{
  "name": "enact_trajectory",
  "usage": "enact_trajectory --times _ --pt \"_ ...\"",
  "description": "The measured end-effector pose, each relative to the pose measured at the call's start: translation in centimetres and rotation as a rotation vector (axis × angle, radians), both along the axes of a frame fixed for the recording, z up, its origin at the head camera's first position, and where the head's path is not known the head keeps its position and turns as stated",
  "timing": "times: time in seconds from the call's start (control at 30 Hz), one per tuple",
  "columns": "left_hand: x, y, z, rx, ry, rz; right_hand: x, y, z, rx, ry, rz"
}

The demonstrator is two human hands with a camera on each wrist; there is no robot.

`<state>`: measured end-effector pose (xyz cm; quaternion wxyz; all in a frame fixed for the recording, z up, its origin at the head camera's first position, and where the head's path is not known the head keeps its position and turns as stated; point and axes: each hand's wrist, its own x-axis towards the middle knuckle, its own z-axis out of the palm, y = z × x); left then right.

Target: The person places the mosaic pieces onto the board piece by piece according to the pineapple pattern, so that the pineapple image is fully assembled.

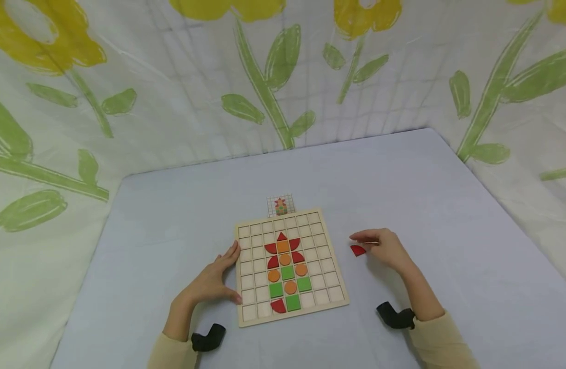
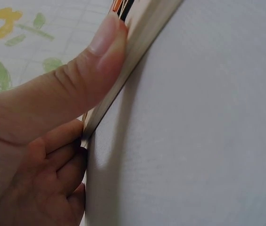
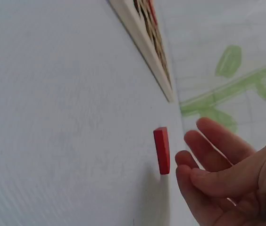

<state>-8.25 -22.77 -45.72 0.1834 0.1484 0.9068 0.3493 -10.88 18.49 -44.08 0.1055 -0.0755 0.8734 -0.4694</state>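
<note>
A square wooden grid board (image 1: 326,265) lies on the table with red, orange and green pieces set in its middle columns. My left hand (image 1: 215,279) rests against the board's left edge, fingers and thumb spread along it; in the left wrist view the thumb (image 2: 107,52) touches the rim. To the right of the board, a red quarter-circle piece (image 1: 358,250) lies on the table. My right hand (image 1: 385,248) is beside that piece with loosely bent fingers. The right wrist view shows a small gap between the red piece (image 3: 162,151) and the fingertips (image 3: 185,159).
A small pattern card (image 1: 280,205) with a coloured picture on a grid lies at the board's far edge. The pale table (image 1: 172,205) meets a white curtain (image 1: 181,133) painted with yellow flowers. Black wrist-camera mounts (image 1: 209,338) sit at both sleeves.
</note>
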Motion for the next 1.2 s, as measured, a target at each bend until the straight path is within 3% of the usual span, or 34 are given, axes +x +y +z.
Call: enact_trajectory --times 0.27,0.63,1.0,1.2 --pt "-0.04 0.03 -0.08 0.003 0.002 -0.01 -0.5 0.71 -0.73 0.035 -0.001 0.205" --pt "-0.1 0.09 0.08 0.016 0.006 -0.01 0.03 0.14 -0.55 0.19 0.117 0.197" --pt "-0.08 0.03 0.17 0.016 0.012 -0.02 0.24 0.34 -0.41 0.168 0.094 0.263" --pt "0.03 0.02 0.27 0.014 0.004 -0.012 0.19 0.07 -0.34 0.227 0.136 0.246"
